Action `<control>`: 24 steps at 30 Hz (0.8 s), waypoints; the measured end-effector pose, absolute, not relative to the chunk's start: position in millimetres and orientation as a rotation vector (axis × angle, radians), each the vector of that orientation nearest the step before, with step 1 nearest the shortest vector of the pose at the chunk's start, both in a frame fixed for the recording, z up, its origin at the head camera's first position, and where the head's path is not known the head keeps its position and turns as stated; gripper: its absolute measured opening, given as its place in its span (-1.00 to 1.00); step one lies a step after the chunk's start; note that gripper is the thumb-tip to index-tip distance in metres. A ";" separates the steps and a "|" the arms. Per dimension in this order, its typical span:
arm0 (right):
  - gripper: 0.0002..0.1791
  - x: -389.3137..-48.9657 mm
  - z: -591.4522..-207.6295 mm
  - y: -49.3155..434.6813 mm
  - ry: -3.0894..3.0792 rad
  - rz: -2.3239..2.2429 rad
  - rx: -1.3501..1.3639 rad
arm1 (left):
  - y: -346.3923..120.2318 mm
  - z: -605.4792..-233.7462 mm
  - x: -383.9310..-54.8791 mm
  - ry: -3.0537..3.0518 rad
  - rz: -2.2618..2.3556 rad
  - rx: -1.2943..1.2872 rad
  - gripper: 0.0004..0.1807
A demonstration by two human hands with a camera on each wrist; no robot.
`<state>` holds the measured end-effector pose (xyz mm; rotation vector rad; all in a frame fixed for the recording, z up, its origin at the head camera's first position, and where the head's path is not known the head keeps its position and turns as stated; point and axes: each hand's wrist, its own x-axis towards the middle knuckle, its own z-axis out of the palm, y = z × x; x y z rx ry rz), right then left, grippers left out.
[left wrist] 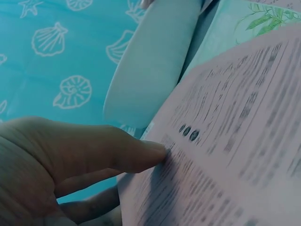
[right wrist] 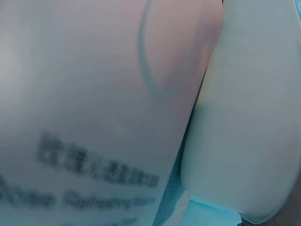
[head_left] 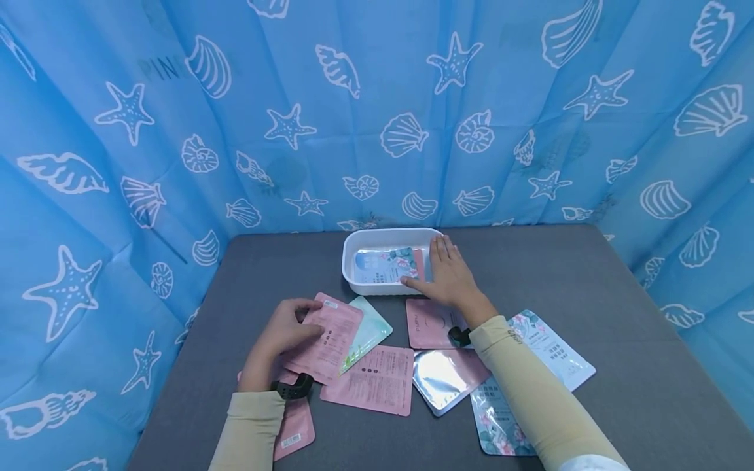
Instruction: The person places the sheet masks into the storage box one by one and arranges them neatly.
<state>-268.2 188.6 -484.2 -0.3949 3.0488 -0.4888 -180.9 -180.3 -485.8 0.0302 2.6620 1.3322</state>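
Note:
My left hand (head_left: 290, 327) pinches the left edge of a pink sheet mask packet (head_left: 341, 324). In the left wrist view the thumb lies on its printed face and the other fingers go behind it. Partly under that packet lies a pale green packet (head_left: 374, 327). My right hand (head_left: 452, 278) rests at the right front corner of a white plastic tub (head_left: 383, 290), fingers straight along its rim. Inside the tub lie a blue floral packet (head_left: 383, 265) and something pink. Close below the right hand is a pink packet (head_left: 421, 324), its print blurred in the right wrist view.
More packets lie around the arms: a pink one (head_left: 377, 386) in the middle, a silver and pink one (head_left: 442, 379), two floral ones (head_left: 556, 353) partly under the right forearm, and a pink one (head_left: 297, 425) by the left wrist. A blue shell-print curtain (head_left: 377, 163) hangs behind the grey table (head_left: 636, 327).

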 end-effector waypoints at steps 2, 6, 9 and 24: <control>0.42 -268.2 -484.6 189.0 3.048 -0.496 -0.392 | -180.4 -485.4 -180.5 2.648 1.335 0.040 -0.44; 0.42 -268.3 -484.8 189.3 3.046 -0.510 -0.395 | -181.5 -486.4 -180.9 2.649 1.369 0.056 -0.50; 0.42 -268.7 -484.5 189.2 3.043 -0.512 -0.398 | -182.7 -486.2 -181.5 2.677 1.422 0.066 -0.57; 0.42 -268.4 -486.2 189.9 3.040 -0.515 -0.397 | -185.6 -476.9 -178.7 2.715 1.702 0.069 -0.63</control>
